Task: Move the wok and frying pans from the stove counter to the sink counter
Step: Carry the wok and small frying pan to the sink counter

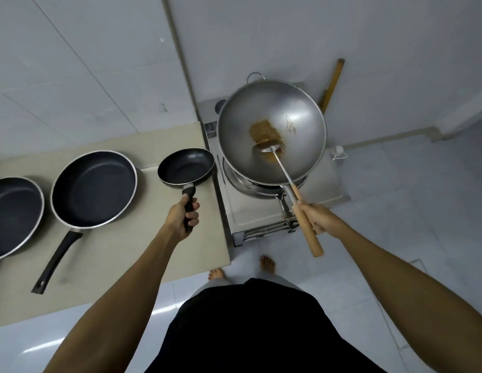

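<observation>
A steel wok (pixel 272 114) with a brown patch inside hangs tilted above the gas stove (pixel 261 211). My right hand (pixel 319 218) grips its wooden handle. A metal spatula (pixel 272 153) lies inside the wok, its wooden-ended handle running down toward the same hand. My left hand (pixel 184 212) holds the black handle of a small black frying pan (pixel 185 166) at the beige counter's right end. A medium black frying pan (pixel 93 188) rests left of it, handle toward me. A larger black pan (pixel 14 214) sits at the far left, partly cut off.
The beige counter (pixel 132 254) ends just left of the stove. A wooden stick (pixel 332 84) leans in the corner behind the wok. A small white bottle (pixel 339 152) stands on the floor by the stove. My bare feet are on the white tiled floor.
</observation>
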Demonstrator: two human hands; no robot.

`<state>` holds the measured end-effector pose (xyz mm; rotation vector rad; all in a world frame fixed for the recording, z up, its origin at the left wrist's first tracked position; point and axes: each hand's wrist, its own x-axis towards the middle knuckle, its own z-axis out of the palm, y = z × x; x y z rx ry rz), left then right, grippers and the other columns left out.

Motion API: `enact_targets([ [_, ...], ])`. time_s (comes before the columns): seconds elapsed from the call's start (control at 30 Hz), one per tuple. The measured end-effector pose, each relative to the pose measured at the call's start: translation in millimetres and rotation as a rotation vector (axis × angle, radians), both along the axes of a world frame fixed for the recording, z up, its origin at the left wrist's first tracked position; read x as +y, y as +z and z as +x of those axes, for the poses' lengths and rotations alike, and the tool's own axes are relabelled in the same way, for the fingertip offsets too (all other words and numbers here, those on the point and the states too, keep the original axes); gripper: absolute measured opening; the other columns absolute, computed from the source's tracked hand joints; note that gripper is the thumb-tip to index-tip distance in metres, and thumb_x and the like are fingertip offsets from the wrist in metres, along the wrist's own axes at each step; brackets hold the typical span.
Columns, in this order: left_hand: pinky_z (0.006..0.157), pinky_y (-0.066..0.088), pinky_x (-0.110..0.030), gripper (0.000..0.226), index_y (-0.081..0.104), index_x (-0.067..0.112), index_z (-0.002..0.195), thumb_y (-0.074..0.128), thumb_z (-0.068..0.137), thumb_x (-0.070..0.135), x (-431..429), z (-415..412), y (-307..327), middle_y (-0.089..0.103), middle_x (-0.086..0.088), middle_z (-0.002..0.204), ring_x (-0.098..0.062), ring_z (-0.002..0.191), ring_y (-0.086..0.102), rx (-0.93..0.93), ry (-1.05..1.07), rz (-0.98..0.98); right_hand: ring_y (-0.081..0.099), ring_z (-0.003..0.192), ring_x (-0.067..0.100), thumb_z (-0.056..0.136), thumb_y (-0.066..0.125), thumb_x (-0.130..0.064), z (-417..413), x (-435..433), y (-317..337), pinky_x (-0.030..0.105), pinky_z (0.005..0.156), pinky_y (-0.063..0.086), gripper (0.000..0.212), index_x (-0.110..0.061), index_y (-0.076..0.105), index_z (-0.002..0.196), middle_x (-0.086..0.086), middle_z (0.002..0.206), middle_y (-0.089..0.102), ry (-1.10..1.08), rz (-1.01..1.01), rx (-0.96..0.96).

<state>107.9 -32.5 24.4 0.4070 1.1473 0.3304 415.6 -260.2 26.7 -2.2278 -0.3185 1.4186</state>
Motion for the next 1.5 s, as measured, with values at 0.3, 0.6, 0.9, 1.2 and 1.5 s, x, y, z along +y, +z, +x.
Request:
enact_targets([
  [0.3, 0.032, 0.029, -0.016, 0.022, 0.053, 0.010, 0.097, 0.038, 0.108, 0.022, -36.3, 14.8, 28.5, 0.056, 0.001, 0.082, -0.005, 0.042, 0.040, -0.049, 0.134, 0.118, 0.068, 0.115, 0.039, 0.098, 0.058, -0.052, 17.3, -6.6, -13.8, 0.048, 0.080, 0.061, 0.054, -0.009, 0.064, 0.129, 0.025, 0.128, 0.069, -0.178, 0.064, 0.523],
  [0.6, 0.028, 0.022, -0.014, 0.025, 0.048, 0.010, 0.090, 0.035, 0.109, 0.021, -81.7, 31.6, 37.7, 0.042, 0.003, 0.068, -0.002, 0.034, 0.030, -0.160, 0.321, 0.008, 0.060, 0.079, 0.031, 0.090, 0.051, -0.073, 21.5, -21.2, -43.5, 0.054, 0.098, 0.048, 0.077, -0.002, 0.067, 0.117, 0.015, 0.089, 0.063, -0.347, 0.191, 0.973],
  [0.9, 0.028, 0.025, -0.016, 0.022, 0.046, 0.011, 0.086, 0.035, 0.105, 0.016, -122.1, 53.5, 35.5, 0.042, 0.003, 0.068, -0.002, 0.034, 0.031, -0.116, 0.312, 0.106, 0.044, 0.052, 0.016, 0.083, 0.065, -0.069, 13.0, -25.9, -34.8, 0.028, 0.051, 0.038, 0.055, -0.014, 0.058, 0.086, 0.003, 0.071, 0.048, -0.306, 0.241, 0.874],
  [1.2, 0.029, 0.027, -0.018, 0.022, 0.051, 0.008, 0.093, 0.039, 0.105, 0.022, -142.5, 64.0, 30.5, 0.044, 0.005, 0.054, -0.005, 0.033, 0.031, -0.040, 0.335, 0.152, 0.041, 0.040, 0.010, 0.086, 0.060, -0.071, 24.3, -36.1, -22.8, 0.021, 0.037, 0.033, 0.057, -0.015, 0.057, 0.077, -0.001, 0.060, 0.046, -0.285, 0.211, 0.689],
  [1.5, 0.032, 0.029, -0.018, 0.021, 0.052, 0.008, 0.097, 0.039, 0.105, 0.022, -152.3, 51.6, 44.0, 0.044, 0.003, 0.057, -0.007, 0.035, 0.033, 0.011, 0.359, 0.220, 0.040, 0.035, 0.008, 0.094, 0.063, -0.043, 20.0, -43.1, -12.5, 0.017, 0.033, 0.032, 0.034, -0.015, 0.049, 0.081, -0.003, 0.053, 0.045, -0.240, 0.178, 0.657],
])
